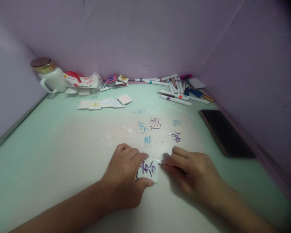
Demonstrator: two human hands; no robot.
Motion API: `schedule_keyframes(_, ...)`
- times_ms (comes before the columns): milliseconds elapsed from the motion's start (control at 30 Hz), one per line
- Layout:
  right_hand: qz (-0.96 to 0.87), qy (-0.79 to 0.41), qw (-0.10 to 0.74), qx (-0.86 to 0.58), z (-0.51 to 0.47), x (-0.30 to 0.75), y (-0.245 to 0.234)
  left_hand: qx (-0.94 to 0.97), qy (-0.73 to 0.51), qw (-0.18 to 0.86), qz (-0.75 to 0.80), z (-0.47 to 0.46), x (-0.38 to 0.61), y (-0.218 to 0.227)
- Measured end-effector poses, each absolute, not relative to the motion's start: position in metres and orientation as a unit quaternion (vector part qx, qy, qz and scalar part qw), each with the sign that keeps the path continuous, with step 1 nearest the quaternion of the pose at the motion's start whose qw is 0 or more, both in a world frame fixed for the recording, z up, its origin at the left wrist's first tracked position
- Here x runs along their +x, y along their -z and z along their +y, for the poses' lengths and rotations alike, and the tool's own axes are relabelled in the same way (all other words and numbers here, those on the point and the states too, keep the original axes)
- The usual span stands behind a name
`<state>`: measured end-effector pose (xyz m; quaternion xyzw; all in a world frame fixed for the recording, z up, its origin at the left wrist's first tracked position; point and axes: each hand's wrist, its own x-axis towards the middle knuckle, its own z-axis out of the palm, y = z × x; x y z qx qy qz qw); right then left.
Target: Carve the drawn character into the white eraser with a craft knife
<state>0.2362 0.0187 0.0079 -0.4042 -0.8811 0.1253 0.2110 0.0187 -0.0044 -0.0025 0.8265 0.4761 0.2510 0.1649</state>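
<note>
My left hand is closed on a small white tile with purple and blue marks on it, thumb below and fingers above, pressing it against the pale green table. My right hand is closed in a pinch around a thin pointed white piece, whose tip meets the tile's upper right corner. Just beyond the hands, coloured characters are written on the table surface, with small white crumbs scattered around them.
A dark phone lies at the right. Several marker pens lie at the back right. A row of white tiles lies at the back left, behind it a white jug, a plastic packet and stacked tiles. Lilac walls enclose the table.
</note>
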Motion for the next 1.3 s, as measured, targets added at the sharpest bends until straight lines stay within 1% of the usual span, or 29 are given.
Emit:
schedule_keyframes(133, -0.874, -0.142, 0.217, -0.412, 0.018, 0.235, -0.009, 0.827, -0.249, 0.165, 0.476, -0.003, 0.019, 0.001)
schedule_keyframes(333, -0.840, -0.147, 0.283, -0.439, 0.011, 0.234, -0.003, 0.829, -0.249, 0.167, 0.472, -0.002, 0.019, 0.002)
schedule_keyframes(433, -0.825, -0.158, 0.299, -0.453, 0.004, 0.236, -0.002, 0.828, -0.259, 0.166, 0.470, -0.003, 0.019, 0.003)
schedule_keyframes(600, -0.832, -0.155, 0.283, -0.451, -0.001, 0.238, -0.003, 0.823, -0.277, 0.170, 0.466, -0.004, 0.021, 0.002)
schedule_keyframes(800, -0.832, -0.145, 0.296, -0.447, -0.002, 0.232, 0.000, 0.825, -0.273, 0.169, 0.466, -0.005, 0.021, 0.002)
schedule_keyframes(1033, -0.846, -0.135, 0.289, -0.427, 0.000, 0.230, -0.002, 0.822, -0.282, 0.164, 0.467, -0.006, 0.023, 0.004)
schedule_keyframes(1200, -0.863, -0.084, 0.280, -0.412, 0.004, 0.228, -0.001, 0.824, -0.284, 0.164, 0.463, -0.005, 0.022, 0.005)
schedule_keyframes(1300, -0.883, -0.034, 0.246, -0.398, 0.006, 0.230, -0.002, 0.823, -0.284, 0.170, 0.462, -0.004, 0.021, 0.005)
